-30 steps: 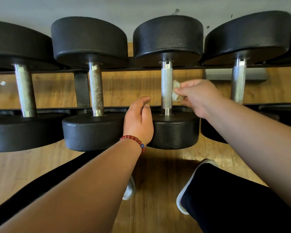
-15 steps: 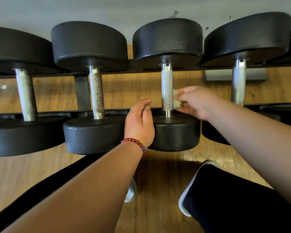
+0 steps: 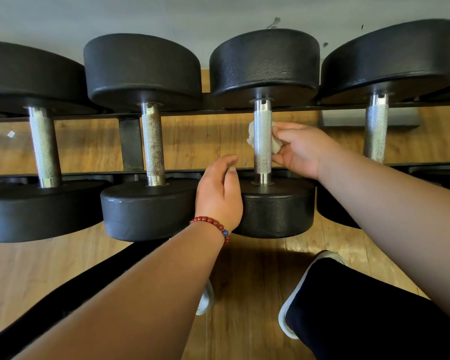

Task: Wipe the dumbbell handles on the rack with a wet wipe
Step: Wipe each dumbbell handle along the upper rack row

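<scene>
— Wiping where, exactly?

— On the rack [image 3: 131, 144], at the third dumbbell [image 3: 264, 63] from the left (laid crosswise on two black rails, like its neighbours). Pressing a crumpled white wet wipe [image 3: 250, 136] round the middle of its knurled steel handle [image 3: 262, 162].

— Held how?

— Pinched between thumb and curled fingers of the right hand [image 3: 300, 149], just right of the bar. Wrapped behind it and showing white on both sides.

— And the left hand [image 3: 218, 196]?

— Set against the left edge of the same dumbbell's near head [image 3: 278, 211], with fingers bent over its top rim. Gripping or merely leaning: impossible to tell from behind the knuckles.

— Anything else worth noting?

— Wearing a red bead bracelet [image 3: 213, 224] with one blue bead on the left wrist. Standing on a wooden floor [image 3: 257, 281] in dark trousers and a white-soled shoe [image 3: 287, 315]. Also showing brownish specks along the second handle [image 3: 153, 146] from the left.
</scene>
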